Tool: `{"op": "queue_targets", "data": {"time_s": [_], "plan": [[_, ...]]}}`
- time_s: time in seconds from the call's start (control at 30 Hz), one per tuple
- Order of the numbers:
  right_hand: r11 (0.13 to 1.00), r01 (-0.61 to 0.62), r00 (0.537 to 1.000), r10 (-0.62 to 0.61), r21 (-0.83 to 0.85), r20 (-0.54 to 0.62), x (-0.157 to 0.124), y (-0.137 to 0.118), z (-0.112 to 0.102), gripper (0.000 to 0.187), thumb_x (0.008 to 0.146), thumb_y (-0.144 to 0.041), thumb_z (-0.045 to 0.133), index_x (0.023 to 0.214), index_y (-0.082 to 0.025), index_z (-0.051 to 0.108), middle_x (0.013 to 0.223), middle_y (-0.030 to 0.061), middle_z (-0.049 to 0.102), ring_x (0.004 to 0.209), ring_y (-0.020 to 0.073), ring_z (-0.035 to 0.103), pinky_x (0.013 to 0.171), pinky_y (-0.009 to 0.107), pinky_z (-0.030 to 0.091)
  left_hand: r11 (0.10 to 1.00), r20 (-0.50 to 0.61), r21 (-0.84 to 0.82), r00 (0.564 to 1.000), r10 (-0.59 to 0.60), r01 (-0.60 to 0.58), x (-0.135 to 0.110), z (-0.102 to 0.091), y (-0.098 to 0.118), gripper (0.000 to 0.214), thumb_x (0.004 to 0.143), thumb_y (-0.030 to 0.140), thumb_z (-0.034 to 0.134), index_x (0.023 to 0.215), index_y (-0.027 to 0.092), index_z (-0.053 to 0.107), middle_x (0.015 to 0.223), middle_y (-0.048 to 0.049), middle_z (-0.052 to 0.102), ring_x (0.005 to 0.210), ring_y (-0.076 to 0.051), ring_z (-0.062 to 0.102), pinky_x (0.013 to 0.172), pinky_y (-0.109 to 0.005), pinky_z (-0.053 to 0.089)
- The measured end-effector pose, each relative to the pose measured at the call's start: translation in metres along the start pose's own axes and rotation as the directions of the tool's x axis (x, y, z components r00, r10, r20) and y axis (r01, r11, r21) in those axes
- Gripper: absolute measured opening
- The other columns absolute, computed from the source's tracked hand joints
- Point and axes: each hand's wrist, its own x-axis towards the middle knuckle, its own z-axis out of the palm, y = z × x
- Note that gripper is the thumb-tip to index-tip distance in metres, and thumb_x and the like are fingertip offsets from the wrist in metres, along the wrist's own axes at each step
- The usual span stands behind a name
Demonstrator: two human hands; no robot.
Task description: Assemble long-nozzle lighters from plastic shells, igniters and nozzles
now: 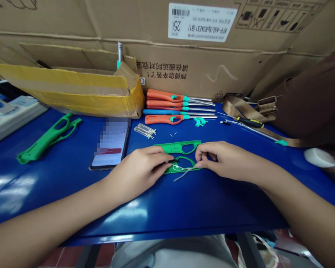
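Two green lighter shell halves lie in front of me, an upper one (187,146) and a lower one (187,160) with a trigger opening. My left hand (145,163) is closed at the lower half's left end, thumb and index finger pinching a small black part (172,161) over it. A thin white wire (175,166) loops beside those fingertips. My right hand (220,158) pinches a thin clear tube (184,174) at the lower half's right end; the tube slants down to the left. The fingers hide part of both halves.
Several lighters (164,119) lie stacked behind, beside teal pieces (200,121) and clear fuel tanks (145,130). A phone (111,145) and a green shell (44,143) lie left. A screwdriver (249,122), metal rod (259,133) and white mouse (319,158) lie right. Cardboard (201,80) stands behind.
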Motion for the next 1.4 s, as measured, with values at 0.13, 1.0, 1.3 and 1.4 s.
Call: {"op": "queue_targets", "data": {"time_s": [0.13, 1.0, 1.3, 1.4], "plan": [[1.0, 0.015, 1.0, -0.015, 0.007, -0.014, -0.001, -0.003, 0.001, 0.01, 0.092, -0.028, 0.063, 0.084, -0.023, 0.067, 0.073, -0.0027, 0.065, 0.065, 0.0131, 0.053, 0.059, 0.026, 0.036, 1.0, 0.008, 0.002, 1.0, -0.013, 0.013, 0.0, -0.003, 0.001, 0.019, 0.096, 0.017, 0.064, 0.111, 0.013, 0.075, 0.099, -0.0071, 0.075, 0.088, -0.019, 0.072, 0.079, -0.03, 0.06], [0.79, 0.189, 0.927, -0.339, -0.583, -0.159, 0.033, 0.027, -0.022, 0.025, 0.098, -0.016, 0.047, 0.109, -0.018, 0.07, 0.102, 0.0103, 0.071, 0.088, 0.0226, 0.064, 0.078, 0.034, 0.047, 0.992, 0.109, 0.072, 0.987, -0.114, 0.107, -0.004, -0.014, 0.003, 0.023, 0.097, 0.019, 0.061, 0.117, 0.019, 0.073, 0.108, -0.0076, 0.072, 0.097, -0.022, 0.071, 0.087, -0.033, 0.059], [0.885, 0.079, 0.929, -0.232, -0.459, -0.288, 0.016, 0.039, -0.016, 0.025, 0.094, -0.012, 0.048, 0.108, -0.018, 0.067, 0.104, 0.0096, 0.07, 0.083, 0.0201, 0.066, 0.072, 0.032, 0.051, 0.99, 0.097, 0.076, 0.987, -0.129, 0.122, -0.004, -0.015, 0.004, 0.023, 0.096, 0.02, 0.061, 0.116, 0.019, 0.073, 0.111, -0.007, 0.073, 0.101, -0.023, 0.071, 0.09, -0.035, 0.06], [0.943, 0.091, 0.912, -0.208, -0.319, -0.353, 0.011, 0.036, -0.021, 0.023, 0.094, -0.016, 0.051, 0.11, -0.018, 0.067, 0.09, 0.0061, 0.07, 0.076, 0.0178, 0.066, 0.072, 0.032, 0.054, 0.993, 0.045, 0.039, 0.992, -0.115, 0.113, -0.002, -0.015, 0.005, 0.023, 0.096, 0.019, 0.061, 0.115, 0.02, 0.073, 0.109, -0.0063, 0.074, 0.095, -0.02, 0.072, 0.084, -0.031, 0.06]]}}
